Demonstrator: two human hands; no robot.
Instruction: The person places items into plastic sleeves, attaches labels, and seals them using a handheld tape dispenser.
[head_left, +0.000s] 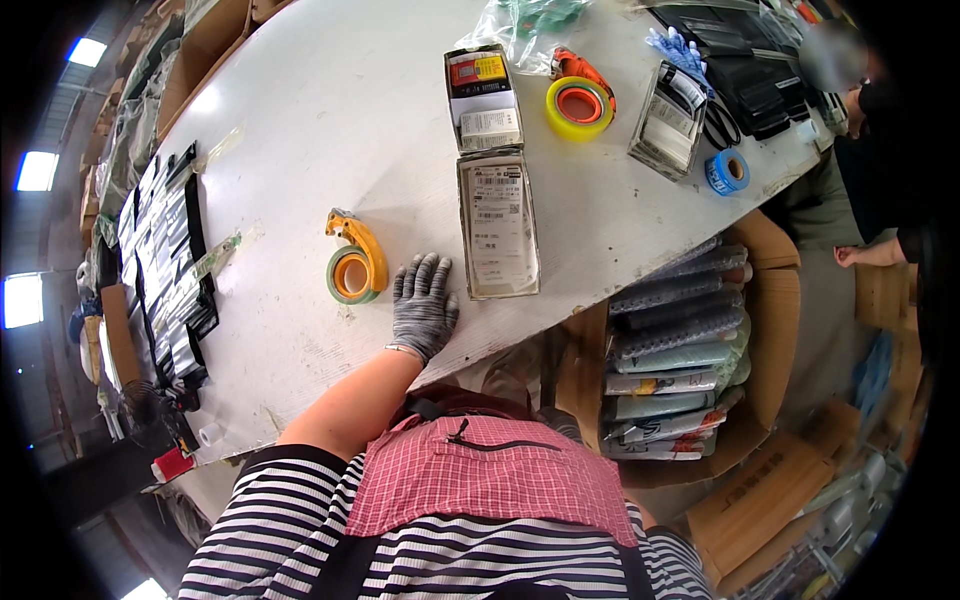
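Note:
My left hand [425,310], in a grey knit glove, lies palm down on the white table [330,120] near its front edge. Its fingers are stretched out with nothing under a grip. Just left of it stands an orange-yellow tape dispenser [366,256] with a roll of greenish tape. To its right is a shallow open box [499,225] holding printed white labels. Directly beyond sits a second box [484,100] with a red-and-yellow packet and papers inside. My right hand does not show; only a bit of that arm appears beside my pink checked apron [490,475].
Below the table's right edge stands a carton [775,340] full of plastic-wrapped packages [675,340]. Farther back lie a yellow tape roll [580,107], a box of papers [668,120] and a blue roll [727,172]. Black-and-white bags [165,265] lie left. Another person [875,150] stands right.

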